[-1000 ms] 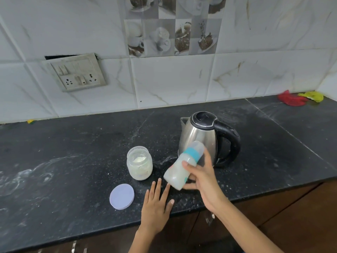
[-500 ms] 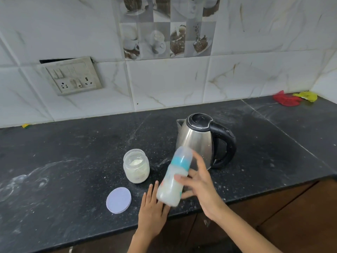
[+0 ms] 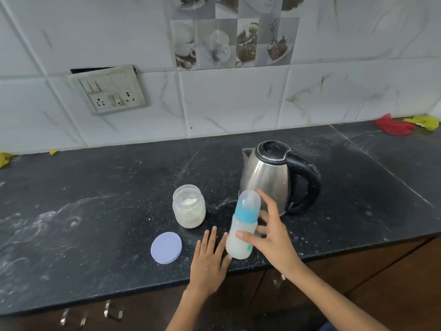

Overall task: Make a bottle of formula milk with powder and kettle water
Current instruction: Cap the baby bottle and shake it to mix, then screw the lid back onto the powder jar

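Note:
A baby bottle (image 3: 242, 229) with a blue collar, a clear cap and milky white liquid stands almost upright near the counter's front edge. My right hand (image 3: 272, 237) holds its lower body, thumb in front and fingers spread behind it. My left hand (image 3: 208, 256) lies flat and open on the counter just left of the bottle's base. An open clear jar of white powder (image 3: 189, 206) sits to the left of the bottle. Its pale lilac lid (image 3: 166, 247) lies flat in front of it. A steel kettle (image 3: 269, 175) with a black handle stands behind the bottle.
The black stone counter (image 3: 95, 211) is dusted with white powder. A red cloth (image 3: 393, 127) and a yellow cloth (image 3: 423, 121) lie at the back right by the wall. A switch and socket plate (image 3: 109, 90) hangs on the tiled wall. Brown cabinet fronts (image 3: 381, 278) run below the counter.
The bottle, tilted to the right one second ago, has swung up to nearly vertical in my right hand. My left hand has stayed flat on the counter.

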